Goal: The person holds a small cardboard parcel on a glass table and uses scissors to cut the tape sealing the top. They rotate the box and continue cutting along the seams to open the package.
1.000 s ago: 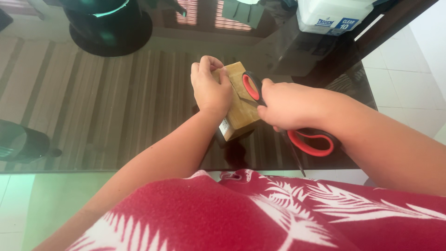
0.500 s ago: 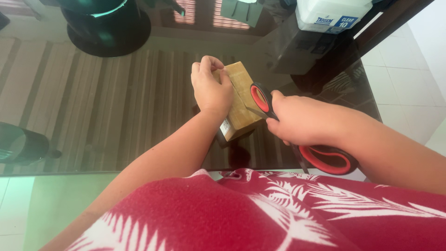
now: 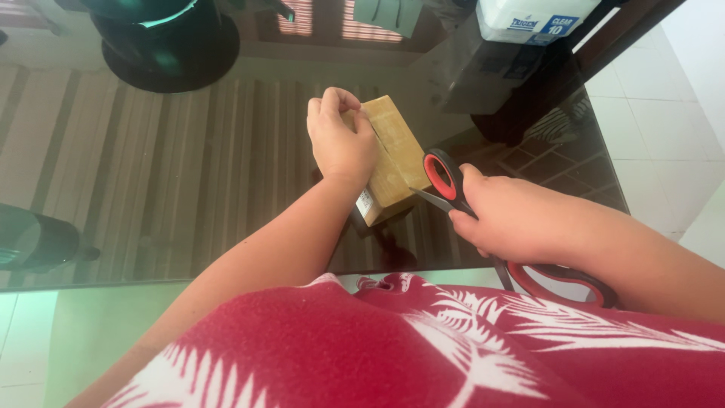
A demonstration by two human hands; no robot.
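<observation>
Both hands are busy: left hand [image 3: 340, 143] is curled down over the top left side of the cardboard box [image 3: 393, 162], pinning it, and right hand [image 3: 513, 219] is wrapped tight around a pair of red-handled scissors [image 3: 445, 181], just off the box's near right corner. One red loop pokes out above my fingers, the other sticks out behind my wrist over the counter edge. Can't really tell from here whether the blades touch the box.

Around it, biggest first: the dark glass counter [image 3: 189, 174] takes up most of the view and mirrors a striped pattern. Far left at the back sits a big round black thing with a teal rim [image 3: 166, 34]; can't tell what it is. Back right there's a white plastic container with a blue label [image 3: 529, 19], well apart from the box. Another dark rounded object [image 3: 34, 238] sits at the left edge. None of it gets between my hands and the box.

The box itself is small, plain brown cardboard, sitting slanted on the counter, with a seam line running along its top and a little white label on the end facing me.
</observation>
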